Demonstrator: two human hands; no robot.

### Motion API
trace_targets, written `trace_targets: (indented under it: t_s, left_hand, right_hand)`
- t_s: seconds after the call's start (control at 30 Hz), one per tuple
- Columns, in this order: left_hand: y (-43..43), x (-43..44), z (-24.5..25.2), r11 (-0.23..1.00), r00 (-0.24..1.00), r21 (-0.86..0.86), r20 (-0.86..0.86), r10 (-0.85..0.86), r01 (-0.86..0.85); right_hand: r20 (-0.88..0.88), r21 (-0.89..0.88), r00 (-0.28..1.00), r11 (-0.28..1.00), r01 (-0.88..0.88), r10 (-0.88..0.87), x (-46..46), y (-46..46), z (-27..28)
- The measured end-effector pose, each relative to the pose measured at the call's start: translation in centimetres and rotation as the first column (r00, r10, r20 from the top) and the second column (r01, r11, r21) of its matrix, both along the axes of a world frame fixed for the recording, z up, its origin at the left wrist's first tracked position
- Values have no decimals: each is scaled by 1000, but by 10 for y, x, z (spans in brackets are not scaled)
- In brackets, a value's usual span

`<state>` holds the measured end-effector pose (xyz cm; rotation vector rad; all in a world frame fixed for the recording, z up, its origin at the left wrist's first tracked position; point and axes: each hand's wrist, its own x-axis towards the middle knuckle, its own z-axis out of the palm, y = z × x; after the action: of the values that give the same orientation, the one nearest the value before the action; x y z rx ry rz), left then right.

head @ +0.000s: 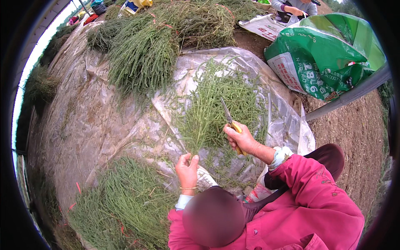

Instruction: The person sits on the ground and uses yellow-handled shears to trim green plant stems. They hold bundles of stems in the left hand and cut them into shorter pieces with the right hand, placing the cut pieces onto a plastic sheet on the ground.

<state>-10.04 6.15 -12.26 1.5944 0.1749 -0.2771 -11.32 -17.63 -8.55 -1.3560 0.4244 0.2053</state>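
My left hand pinches the lower ends of a bunch of thin leafy green stems, which spreads upward away from me. In my right hand is a pair of scissors with yellow handles. Its blades look closed and point up and away, just right of the bunch. Behind and below the blades lies a loose heap of cut green sprigs on a clear plastic sheet.
Large piles of stems lie at the far side and near left, some with red ties. A green printed sack stands at right by a grey pole. Another person handles a white bag at the top right.
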Motion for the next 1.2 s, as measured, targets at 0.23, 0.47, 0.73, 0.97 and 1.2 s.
trace_targets:
  t_s: [0.23,0.47,0.73,0.97,1.2]
  left_hand:
    - [0,1,2,999,1000,-34,-18,-7,6]
    - [5,-4,-4,997,997,14,2,-81,81]
    - [-1,-1,-4,999,999,0,-16,-50,50]
    - [2,-2,-5,996,996,-6,-18,-92,92]
    - [2,-2,-3,999,998,-1,-44,-51,51]
  right_hand:
    - [-36,-124,995,988,-94,90,-7,-15,-27]
    - [-64,-218,983,959,-184,174,20,-27,-15]
    - [-124,76,992,997,-21,30,6,-14,-9]
    - [-90,-49,975,977,-209,204,16,-30,-3]
    - [25,-2,1000,1000,13,-13,13,-45,-3]
